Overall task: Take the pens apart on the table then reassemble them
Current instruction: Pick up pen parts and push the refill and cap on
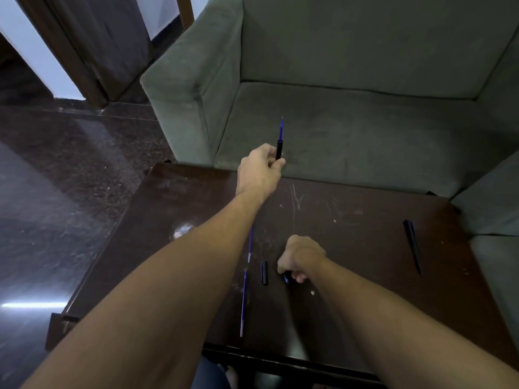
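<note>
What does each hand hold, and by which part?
Left hand grips the black barrel by its lower end; right hand grips a small dark pen piece.

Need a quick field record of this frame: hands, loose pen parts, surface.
left hand: holds partly assembled pen upright, blue refill tip sticking out, above far edge of table
right hand: grips small dark pen piece at table level
loose parts: two blue refills end to end; short black piece beside them; long black barrel far right
surface: dark wood, scratched
background: green sofa
</note>
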